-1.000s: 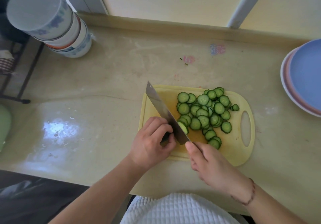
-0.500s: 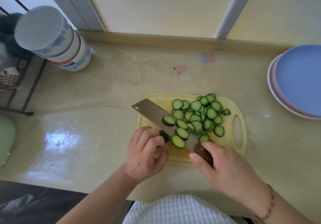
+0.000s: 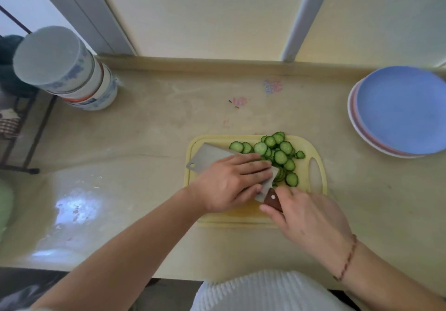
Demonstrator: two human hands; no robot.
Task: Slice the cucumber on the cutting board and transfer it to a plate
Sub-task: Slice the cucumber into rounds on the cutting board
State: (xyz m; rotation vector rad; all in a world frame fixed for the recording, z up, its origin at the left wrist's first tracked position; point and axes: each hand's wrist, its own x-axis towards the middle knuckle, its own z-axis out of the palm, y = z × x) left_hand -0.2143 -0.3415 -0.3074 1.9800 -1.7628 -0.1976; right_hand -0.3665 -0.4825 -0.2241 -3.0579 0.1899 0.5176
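Cucumber slices (image 3: 277,156) heaped on the cutting board (image 3: 316,146), right of the flat cleaver (image 3: 207,156); left hand (image 3: 231,183) pressing outstretched on it, right hand (image 3: 306,216) gripping its handle, blue plate (image 3: 400,108) farther right.

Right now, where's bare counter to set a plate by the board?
Free: counter between cutting board and plate stack; the wide stretch left of the board, toward the bowl stack. Crowded: the board, with cucumber slices, cleaver, left hand, right hand.
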